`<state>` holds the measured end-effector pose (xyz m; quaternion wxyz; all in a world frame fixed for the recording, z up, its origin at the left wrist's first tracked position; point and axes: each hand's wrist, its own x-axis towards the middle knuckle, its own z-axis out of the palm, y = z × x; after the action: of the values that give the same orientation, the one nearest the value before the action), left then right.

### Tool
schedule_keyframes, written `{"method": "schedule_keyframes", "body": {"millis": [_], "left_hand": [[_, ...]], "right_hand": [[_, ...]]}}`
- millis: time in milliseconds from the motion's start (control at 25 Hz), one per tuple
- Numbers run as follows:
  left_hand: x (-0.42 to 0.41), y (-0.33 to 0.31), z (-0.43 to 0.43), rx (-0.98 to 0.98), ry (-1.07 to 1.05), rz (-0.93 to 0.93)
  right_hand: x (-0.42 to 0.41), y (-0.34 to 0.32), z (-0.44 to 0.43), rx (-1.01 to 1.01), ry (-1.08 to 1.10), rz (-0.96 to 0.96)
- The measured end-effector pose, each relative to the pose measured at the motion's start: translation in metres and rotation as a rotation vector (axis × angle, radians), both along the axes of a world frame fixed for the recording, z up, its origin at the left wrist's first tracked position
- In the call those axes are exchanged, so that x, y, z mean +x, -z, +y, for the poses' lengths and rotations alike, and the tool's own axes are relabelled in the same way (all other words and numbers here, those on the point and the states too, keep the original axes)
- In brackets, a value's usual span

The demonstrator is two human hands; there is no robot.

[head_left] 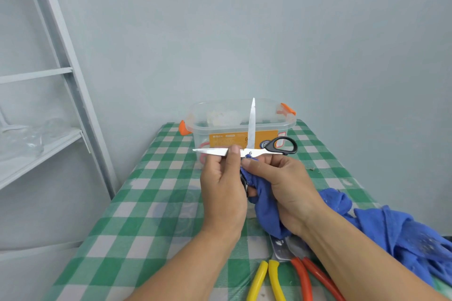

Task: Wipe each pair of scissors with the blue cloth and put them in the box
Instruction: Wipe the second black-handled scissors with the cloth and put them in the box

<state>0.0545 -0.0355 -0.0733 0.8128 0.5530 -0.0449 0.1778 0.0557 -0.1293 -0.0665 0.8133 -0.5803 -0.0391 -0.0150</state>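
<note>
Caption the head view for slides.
Left hand grips open black-handled scissors; right hand holds blue cloth at the pivot.

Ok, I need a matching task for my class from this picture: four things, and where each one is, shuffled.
Things:
1 black-handled scissors
2 blue cloth
3 clear box
4 yellow-handled shears

Places:
a far end of the table
b gripped by the right hand
c near edge of the table
d pinched by the left hand

Pairs: 1-d, 2-b, 3-a, 4-c
</note>
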Motion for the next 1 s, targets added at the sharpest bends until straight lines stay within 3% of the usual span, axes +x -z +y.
{"method": "schedule_keyframes", "body": {"millis": [520, 760, 1000], "left_hand": [[0.000, -0.002, -0.001, -0.032, 0.000, 0.003], [-0.002, 0.003, -0.002, 0.054, 0.048, -0.051], [-0.004, -0.002, -0.001, -0.018, 0.046, -0.006]], "right_hand": [[-0.006, -0.004, -0.006, 0.130, -0.041, 0.003], [-0.006, -0.006, -0.008, 0.071, -0.073, 0.091], [-0.007, -0.007, -0.013, 0.072, -0.087, 0.037]]}}
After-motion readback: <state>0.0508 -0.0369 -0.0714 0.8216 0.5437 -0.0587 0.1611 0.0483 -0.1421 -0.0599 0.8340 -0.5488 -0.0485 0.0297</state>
